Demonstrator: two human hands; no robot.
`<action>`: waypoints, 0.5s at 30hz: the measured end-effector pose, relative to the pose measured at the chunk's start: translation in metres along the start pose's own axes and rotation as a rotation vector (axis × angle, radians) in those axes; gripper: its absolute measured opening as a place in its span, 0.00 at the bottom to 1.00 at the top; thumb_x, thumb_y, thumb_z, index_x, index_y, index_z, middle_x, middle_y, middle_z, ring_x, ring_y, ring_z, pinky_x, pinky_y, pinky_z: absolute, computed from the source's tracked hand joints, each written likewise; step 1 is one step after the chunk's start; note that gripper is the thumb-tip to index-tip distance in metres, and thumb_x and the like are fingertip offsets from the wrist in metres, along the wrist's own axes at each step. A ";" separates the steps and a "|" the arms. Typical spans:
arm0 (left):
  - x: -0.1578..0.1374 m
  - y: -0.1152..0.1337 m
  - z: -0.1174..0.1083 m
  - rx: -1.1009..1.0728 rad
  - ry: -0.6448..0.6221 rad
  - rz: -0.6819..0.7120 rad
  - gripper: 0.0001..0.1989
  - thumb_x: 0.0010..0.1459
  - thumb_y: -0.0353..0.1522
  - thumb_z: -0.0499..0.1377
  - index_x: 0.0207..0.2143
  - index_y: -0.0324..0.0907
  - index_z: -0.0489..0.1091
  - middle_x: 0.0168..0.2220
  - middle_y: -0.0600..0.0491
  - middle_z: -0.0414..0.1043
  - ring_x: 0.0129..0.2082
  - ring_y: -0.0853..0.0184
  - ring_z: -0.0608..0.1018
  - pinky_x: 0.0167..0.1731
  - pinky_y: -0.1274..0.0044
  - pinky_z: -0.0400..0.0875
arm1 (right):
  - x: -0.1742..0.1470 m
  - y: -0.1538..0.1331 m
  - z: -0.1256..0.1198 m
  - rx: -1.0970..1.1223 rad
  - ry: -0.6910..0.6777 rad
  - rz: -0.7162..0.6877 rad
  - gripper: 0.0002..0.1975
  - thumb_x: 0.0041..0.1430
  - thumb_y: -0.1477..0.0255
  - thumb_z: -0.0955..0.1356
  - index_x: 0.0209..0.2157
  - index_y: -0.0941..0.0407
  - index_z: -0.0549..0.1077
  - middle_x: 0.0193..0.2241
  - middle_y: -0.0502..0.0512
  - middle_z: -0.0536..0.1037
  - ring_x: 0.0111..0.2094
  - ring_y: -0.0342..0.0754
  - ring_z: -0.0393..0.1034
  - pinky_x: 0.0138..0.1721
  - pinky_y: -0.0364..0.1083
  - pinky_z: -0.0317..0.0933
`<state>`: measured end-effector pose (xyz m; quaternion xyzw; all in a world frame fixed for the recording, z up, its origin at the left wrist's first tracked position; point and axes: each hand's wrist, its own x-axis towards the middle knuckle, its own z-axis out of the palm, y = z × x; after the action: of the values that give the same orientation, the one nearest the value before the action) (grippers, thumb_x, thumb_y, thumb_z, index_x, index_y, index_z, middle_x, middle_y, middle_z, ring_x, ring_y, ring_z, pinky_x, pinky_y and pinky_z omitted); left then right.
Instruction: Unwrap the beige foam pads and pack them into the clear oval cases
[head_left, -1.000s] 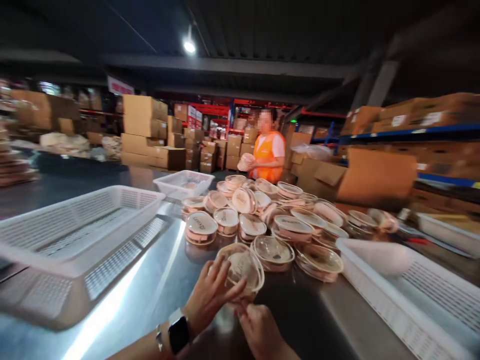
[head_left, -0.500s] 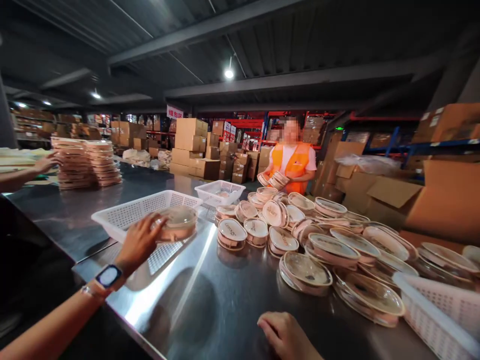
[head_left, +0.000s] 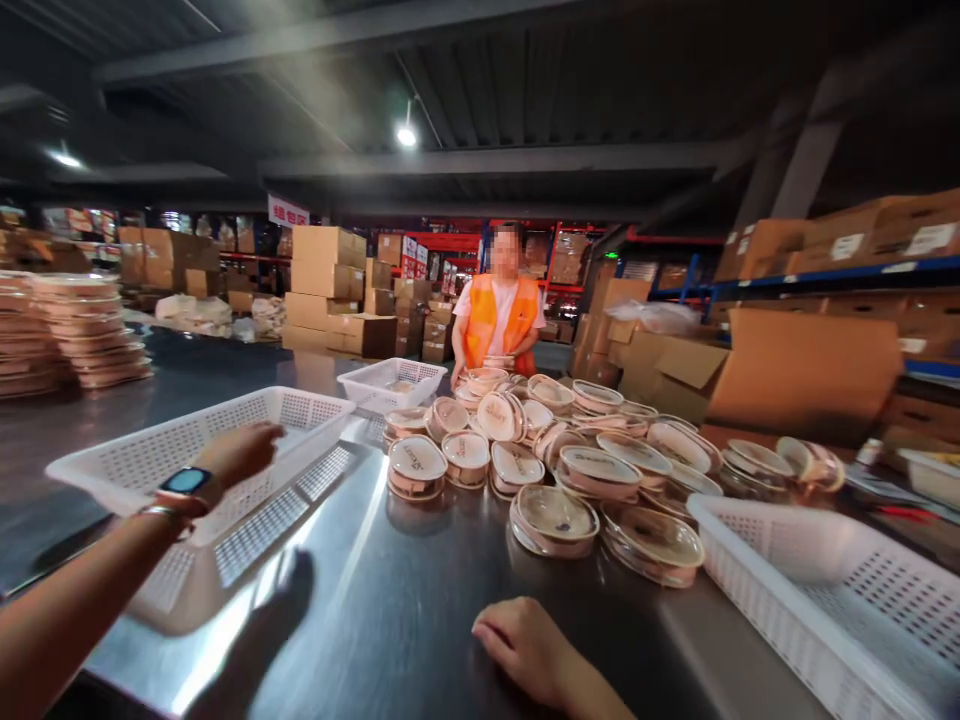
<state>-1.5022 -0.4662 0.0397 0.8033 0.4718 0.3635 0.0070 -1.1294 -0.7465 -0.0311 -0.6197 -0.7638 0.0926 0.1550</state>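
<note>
Gone from my left hand (head_left: pixel 236 452): the lidded bowl. I see those fingers loosely curled, empty, over the white basket (head_left: pixel 135 462) at ten o'clock. Right hand (head_left: pixel 525 650) rests curled on the steel table (head_left: pixel 420 600); bowl pile (head_left: pixel 555 465) at twelve. Dropped bowl not visible.

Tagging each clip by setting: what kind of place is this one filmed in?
Most likely a warehouse packing area. Stacked cardboard boxes and shelving racks fill the background, a person in an orange vest stands at a long steel table, and it carries a heap of lidded containers and white baskets.

white perforated basket (head_left: pixel 300 412), orange vest (head_left: pixel 499 318)
</note>
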 end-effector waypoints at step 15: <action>-0.001 0.169 0.130 -0.197 -0.461 0.021 0.19 0.66 0.38 0.49 0.50 0.36 0.71 0.42 0.41 0.78 0.46 0.55 0.79 0.46 0.63 0.71 | 0.000 0.001 -0.006 0.247 0.192 0.294 0.27 0.61 0.67 0.62 0.60 0.62 0.69 0.46 0.66 0.79 0.44 0.56 0.74 0.51 0.53 0.65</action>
<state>-1.2987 -0.5176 0.0034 0.8654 0.4116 0.2147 0.1888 -1.1260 -0.7463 -0.0259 -0.7066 -0.6299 0.1478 0.2867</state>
